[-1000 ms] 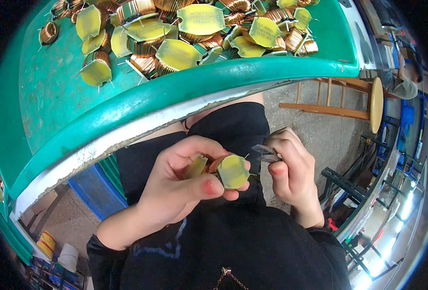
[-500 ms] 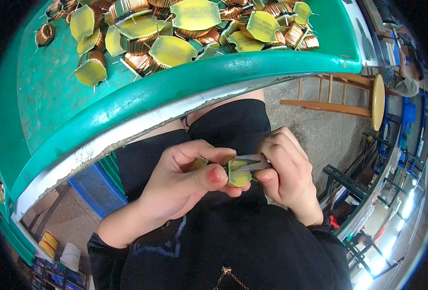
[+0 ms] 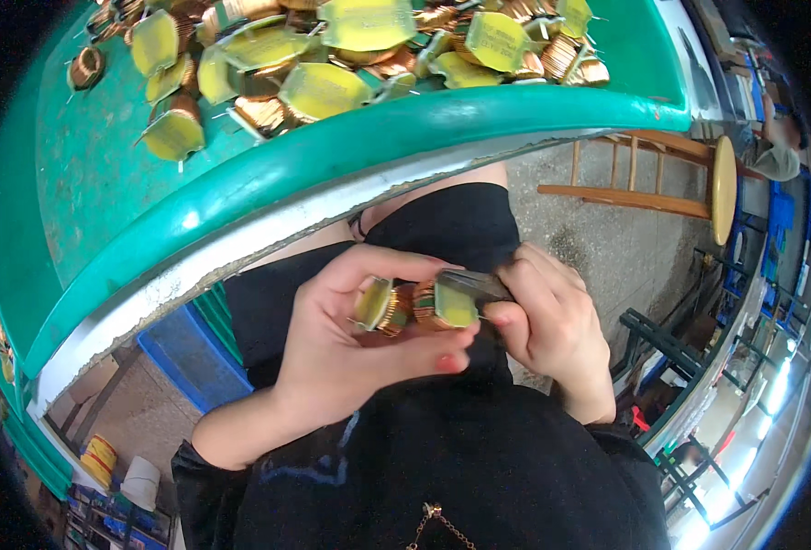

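Note:
My left hand (image 3: 346, 335) is closed around two copper-wound coils, holding them between thumb and fingers over my lap. The coil nearer the palm (image 3: 389, 316) has a yellow end plate facing left. The other coil (image 3: 424, 302), toward the fingertips, carries its yellow plate (image 3: 457, 307) on the right side. Gripped in my right hand (image 3: 552, 316) is a grey metal hand tool (image 3: 479, 285) with two pointed jaws, slightly blurred. Its tip lies at the upper edge of the right-hand plate; whether it pinches a wire there is hidden.
A green tray (image 3: 350, 151) holding a heap of similar coils (image 3: 323, 92) lies on the white-edged table ahead. To the right stands a wooden stool (image 3: 722, 190). A blue bin (image 3: 194, 357) sits under the table at left. Another person (image 3: 777, 147) is at the far right.
The tool's jaws, spread over the plate's face before, now appear together at its upper edge. My left thumb has shifted down and right, exposing both coils.

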`<state>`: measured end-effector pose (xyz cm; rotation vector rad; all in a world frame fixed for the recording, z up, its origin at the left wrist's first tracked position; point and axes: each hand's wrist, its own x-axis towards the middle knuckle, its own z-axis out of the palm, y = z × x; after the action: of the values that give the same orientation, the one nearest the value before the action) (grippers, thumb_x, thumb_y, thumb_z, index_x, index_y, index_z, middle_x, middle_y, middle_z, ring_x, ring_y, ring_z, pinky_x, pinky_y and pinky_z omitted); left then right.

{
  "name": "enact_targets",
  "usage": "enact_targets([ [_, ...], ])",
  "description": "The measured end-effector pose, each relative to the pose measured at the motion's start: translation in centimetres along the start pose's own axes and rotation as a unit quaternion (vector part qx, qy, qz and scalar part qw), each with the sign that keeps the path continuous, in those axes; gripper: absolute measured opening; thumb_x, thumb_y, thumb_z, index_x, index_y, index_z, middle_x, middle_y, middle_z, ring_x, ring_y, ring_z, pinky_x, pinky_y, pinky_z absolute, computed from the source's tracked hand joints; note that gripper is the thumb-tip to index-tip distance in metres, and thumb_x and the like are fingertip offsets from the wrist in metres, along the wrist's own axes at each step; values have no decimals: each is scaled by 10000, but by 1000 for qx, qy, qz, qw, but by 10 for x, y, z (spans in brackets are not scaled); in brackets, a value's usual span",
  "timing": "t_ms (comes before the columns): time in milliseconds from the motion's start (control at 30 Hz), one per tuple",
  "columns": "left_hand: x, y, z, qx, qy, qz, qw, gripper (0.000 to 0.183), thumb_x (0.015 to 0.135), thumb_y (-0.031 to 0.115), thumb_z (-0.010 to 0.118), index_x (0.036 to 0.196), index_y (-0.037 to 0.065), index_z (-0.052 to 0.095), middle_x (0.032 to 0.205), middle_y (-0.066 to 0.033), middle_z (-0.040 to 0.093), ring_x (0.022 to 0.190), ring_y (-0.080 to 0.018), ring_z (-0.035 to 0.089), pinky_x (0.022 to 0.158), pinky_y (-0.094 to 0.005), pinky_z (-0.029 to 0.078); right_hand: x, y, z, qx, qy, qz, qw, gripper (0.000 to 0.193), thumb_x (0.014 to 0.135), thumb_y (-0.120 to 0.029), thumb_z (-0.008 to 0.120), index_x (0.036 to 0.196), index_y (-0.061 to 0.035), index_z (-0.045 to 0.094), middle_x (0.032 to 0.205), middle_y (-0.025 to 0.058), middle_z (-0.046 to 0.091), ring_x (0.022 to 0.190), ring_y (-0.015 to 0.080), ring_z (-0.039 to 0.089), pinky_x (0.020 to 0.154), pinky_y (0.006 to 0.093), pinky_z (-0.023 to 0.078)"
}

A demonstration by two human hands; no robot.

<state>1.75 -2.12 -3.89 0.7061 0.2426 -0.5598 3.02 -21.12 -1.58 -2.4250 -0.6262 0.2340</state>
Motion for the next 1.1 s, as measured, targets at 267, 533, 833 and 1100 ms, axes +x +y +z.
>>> enact_targets([
  [267,0,-4,3,155,-9,158,975,292,710,-19,735,957,30,588,896,-67,629,743,-112,578,688,-224,469,-36,15,-2,-131,26,44,990,254,902,-220,445,964,5,546,844,164,526,686,337,504,650,402,431],
  [533,4,-5,12,91,19,197,976,234,679,28,703,863,8,562,785,-42,544,680,-105,463,629,-215,383,-35,51,6,-141,13,84,986,262,954,-178,399,1120,-10,512,914,179,590,750,328,590,675,362,460],
  [833,-4,6,-3,300,3,227,927,335,712,-10,734,1003,47,578,1013,-111,618,842,-188,628,732,-261,517,-15,14,8,-124,119,-40,984,261,873,-194,488,1013,15,557,937,169,571,789,305,553,727,374,447],
  [1100,5,-3,3,0,-73,128,989,435,701,-150,675,1048,23,478,1090,-178,578,917,-293,636,791,-331,538,-16,9,-16,32,52,-19,998,253,844,-256,561,905,-12,546,849,101,554,726,256,495,710,324,419],
])
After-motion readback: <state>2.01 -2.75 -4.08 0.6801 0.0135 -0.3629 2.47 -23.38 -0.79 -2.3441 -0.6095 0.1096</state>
